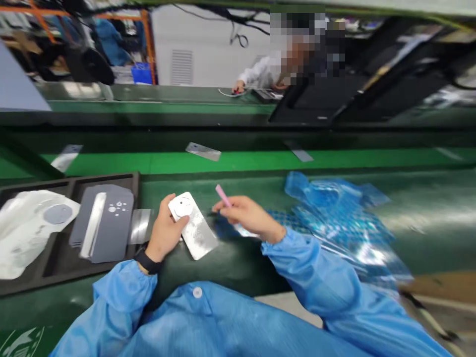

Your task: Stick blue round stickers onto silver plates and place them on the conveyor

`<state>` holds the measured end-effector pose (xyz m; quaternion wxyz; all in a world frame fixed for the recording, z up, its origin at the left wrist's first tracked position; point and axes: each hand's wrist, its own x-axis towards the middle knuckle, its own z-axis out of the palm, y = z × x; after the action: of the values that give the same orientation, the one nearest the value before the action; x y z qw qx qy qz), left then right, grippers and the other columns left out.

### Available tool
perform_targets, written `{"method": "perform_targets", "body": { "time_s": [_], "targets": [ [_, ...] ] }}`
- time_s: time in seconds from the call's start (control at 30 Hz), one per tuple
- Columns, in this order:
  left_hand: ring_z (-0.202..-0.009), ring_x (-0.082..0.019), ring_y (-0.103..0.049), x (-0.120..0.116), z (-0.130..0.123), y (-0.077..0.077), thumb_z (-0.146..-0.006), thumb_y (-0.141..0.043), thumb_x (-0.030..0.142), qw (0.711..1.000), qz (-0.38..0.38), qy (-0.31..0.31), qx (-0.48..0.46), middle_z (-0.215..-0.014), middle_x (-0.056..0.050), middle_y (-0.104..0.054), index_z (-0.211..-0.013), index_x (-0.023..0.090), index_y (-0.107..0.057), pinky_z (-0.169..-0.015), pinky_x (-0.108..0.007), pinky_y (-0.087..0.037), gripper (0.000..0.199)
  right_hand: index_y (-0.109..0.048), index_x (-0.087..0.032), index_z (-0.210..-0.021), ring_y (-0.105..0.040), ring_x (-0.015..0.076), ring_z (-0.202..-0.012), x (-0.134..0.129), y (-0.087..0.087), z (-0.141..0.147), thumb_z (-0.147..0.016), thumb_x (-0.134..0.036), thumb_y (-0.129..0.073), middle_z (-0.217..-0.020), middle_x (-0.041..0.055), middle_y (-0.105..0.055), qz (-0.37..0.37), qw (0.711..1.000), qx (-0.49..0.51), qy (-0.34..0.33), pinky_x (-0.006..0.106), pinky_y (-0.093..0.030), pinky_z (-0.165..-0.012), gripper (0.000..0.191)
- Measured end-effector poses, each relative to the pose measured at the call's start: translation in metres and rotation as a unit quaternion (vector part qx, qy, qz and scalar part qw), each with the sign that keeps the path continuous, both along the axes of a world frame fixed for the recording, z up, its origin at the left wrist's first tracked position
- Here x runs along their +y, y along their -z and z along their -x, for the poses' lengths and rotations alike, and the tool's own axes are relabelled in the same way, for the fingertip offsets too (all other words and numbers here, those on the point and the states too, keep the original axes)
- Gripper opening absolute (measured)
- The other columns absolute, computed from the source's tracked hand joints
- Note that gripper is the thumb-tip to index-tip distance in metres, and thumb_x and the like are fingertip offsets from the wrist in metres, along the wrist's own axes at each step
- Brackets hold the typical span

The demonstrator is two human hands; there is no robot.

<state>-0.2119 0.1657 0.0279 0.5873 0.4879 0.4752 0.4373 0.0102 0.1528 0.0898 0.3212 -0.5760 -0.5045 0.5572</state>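
My left hand [167, 229] grips a silvery phone back cover [201, 235] by its left side, thumb across its face just below the white round camera area. The cover is tilted above the green bench. To its right, apart from it, my right hand [247, 214] is closed around a slim pink stick-like tool [222, 195]. The upper end of this tool sticks out above the fingers; its exact kind cannot be made out. Blue-tinted plastic film and bags [334, 223] lie heaped beside my right forearm.
At the left, a black tray [136, 198] holds stacked grey phone-shaped sheets [115, 233] and white film pieces [26, 223]. Several thin panels, one a silvery panel [203, 151], lie on the bright green belt [238, 162] beyond the bench. Across from me sits another person.
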Motion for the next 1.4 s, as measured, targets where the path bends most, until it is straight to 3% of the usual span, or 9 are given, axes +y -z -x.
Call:
{"method": "perform_targets", "body": {
  "time_s": [0.07,0.13,0.23,0.33,0.47,0.7,1.07,1.27,1.4],
  "targets": [
    [-0.105,-0.021,-0.063,-0.002,0.004,0.001,-0.071,-0.065,0.025,0.994,-0.026,0.053,0.088,-0.120,-0.008,-0.062,-0.135,0.023,-0.036,-0.094,-0.038,-0.048,0.070,-0.064,-0.016,-0.065,-0.049,0.0095,-0.053,-0.002,-0.001,-0.022,-0.066,-0.035,-0.068,-0.073,0.0038,-0.065,-0.050,0.990,0.060,0.118,0.024,-0.041,-0.050,0.020],
    [-0.104,-0.022,-0.064,-0.005,0.008,-0.003,-0.072,-0.064,0.025,0.982,-0.035,0.094,0.159,-0.121,-0.007,-0.063,-0.134,0.022,-0.039,-0.093,-0.039,-0.048,0.067,-0.065,-0.016,-0.066,-0.053,0.0109,-0.058,-0.003,0.000,-0.036,-0.070,-0.039,-0.068,-0.071,0.0036,-0.065,-0.082,0.981,0.069,0.159,0.025,-0.045,-0.055,0.023],
    [-0.097,-0.022,-0.065,-0.006,0.007,-0.015,-0.071,-0.063,0.024,0.963,-0.038,0.137,0.228,-0.116,-0.006,-0.064,-0.131,0.021,-0.042,-0.089,-0.040,-0.050,0.063,-0.067,-0.016,-0.073,-0.050,0.0089,-0.050,-0.005,0.007,-0.034,-0.077,-0.040,-0.067,-0.056,-0.0015,-0.058,-0.057,0.993,0.005,0.105,0.021,-0.042,-0.048,0.024],
    [-0.101,-0.023,-0.063,-0.004,0.000,-0.026,-0.068,-0.064,0.019,0.942,-0.083,0.168,0.279,-0.115,-0.006,-0.063,-0.124,0.020,-0.047,-0.092,-0.040,-0.049,0.059,-0.063,-0.015,-0.072,-0.053,0.0084,-0.046,-0.006,0.018,-0.019,-0.081,-0.030,-0.065,-0.055,-0.0015,-0.060,0.005,0.999,-0.024,0.031,0.019,-0.045,-0.044,0.017],
    [-0.116,-0.025,-0.054,-0.003,-0.011,-0.026,-0.065,-0.065,0.012,0.892,-0.170,0.191,0.372,-0.119,-0.009,-0.057,-0.119,0.017,-0.052,-0.104,-0.042,-0.042,0.055,-0.057,-0.016,-0.071,-0.062,0.0107,-0.050,-0.002,0.033,-0.009,-0.084,-0.015,-0.062,-0.058,0.0002,-0.064,0.040,0.998,-0.027,0.048,0.021,-0.053,-0.048,0.014],
    [-0.120,-0.032,-0.044,-0.010,-0.013,-0.015,-0.074,-0.063,0.019,0.826,-0.213,0.233,0.467,-0.130,-0.010,-0.055,-0.119,0.018,-0.058,-0.106,-0.052,-0.036,0.045,-0.059,-0.015,-0.073,-0.061,0.0089,-0.046,-0.003,0.043,-0.014,-0.085,-0.010,-0.059,-0.058,0.0002,-0.066,0.022,0.998,-0.040,0.047,0.018,-0.052,-0.047,0.013],
    [-0.119,-0.033,-0.042,-0.015,-0.013,-0.011,-0.075,-0.071,0.029,0.828,-0.203,0.237,0.466,-0.135,-0.010,-0.055,-0.115,0.020,-0.063,-0.102,-0.056,-0.036,0.041,-0.063,-0.015,-0.071,-0.059,0.0087,-0.047,-0.004,0.045,-0.017,-0.080,-0.024,-0.066,-0.059,0.0014,-0.068,0.021,0.997,-0.066,0.036,0.019,-0.050,-0.049,0.014],
    [-0.120,-0.033,-0.041,-0.015,-0.014,-0.010,-0.072,-0.077,0.030,0.835,-0.196,0.236,0.456,-0.134,-0.010,-0.057,-0.113,0.020,-0.064,-0.102,-0.054,-0.036,0.044,-0.060,-0.015,-0.064,-0.055,0.0082,-0.043,-0.004,0.036,-0.014,-0.075,-0.042,-0.071,-0.053,0.0013,-0.064,0.023,0.999,0.029,0.030,0.019,-0.046,-0.044,0.031],
    [-0.120,-0.032,-0.042,-0.015,-0.014,-0.012,-0.071,-0.078,0.029,0.837,-0.188,0.240,0.454,-0.134,-0.010,-0.057,-0.112,0.019,-0.065,-0.103,-0.053,-0.035,0.044,-0.059,-0.015,-0.067,-0.057,0.0082,-0.044,0.004,0.030,0.001,-0.081,-0.034,-0.068,-0.053,0.0011,-0.064,0.018,0.999,0.024,0.031,0.018,-0.047,-0.044,0.025]
  ]
}}
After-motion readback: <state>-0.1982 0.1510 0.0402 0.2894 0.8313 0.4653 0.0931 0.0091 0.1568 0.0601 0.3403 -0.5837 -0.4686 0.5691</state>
